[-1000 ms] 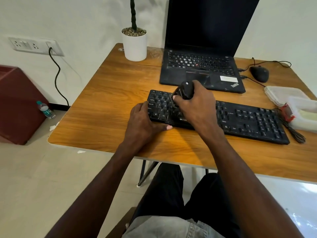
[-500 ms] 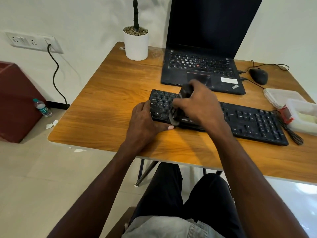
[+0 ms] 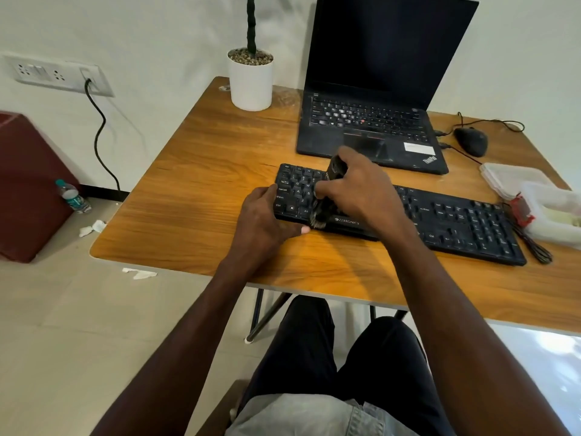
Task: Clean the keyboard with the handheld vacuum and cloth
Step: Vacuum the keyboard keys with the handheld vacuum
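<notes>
Sat at a wooden table with a pale edge (image 3: 201, 171), seen from above, dark-trousered legs beneath its near edge. Open black laptop with a dark screen (image 3: 371, 127) stood toward the far edge, right of middle. Long black plastic keyboard (image 3: 456, 221) lay across the middle of the table, slanting toward the right edge, lettered ZEBRONICS on its front lip. White cylindrical pot with pebbles and a dark stem (image 3: 250, 80) stood at the far left corner. Clear plastic containers (image 3: 534, 196) sat at the right edge, just beside the keyboard's right end, with a coiled black cable (image 3: 534, 247) next to them. Black corded mouse (image 3: 471, 141) rested right of the laptop. Left hand (image 3: 264, 221) gripped the keyboard's left end, fingers curled over its side, thumb along the front lip. Right hand (image 3: 361, 187) wrapped round a small black handheld vacuum with a brush tip (image 3: 327, 196), tilted, bristles down on the keyboard's front left keys. Could not tell where the cloth was
</notes>
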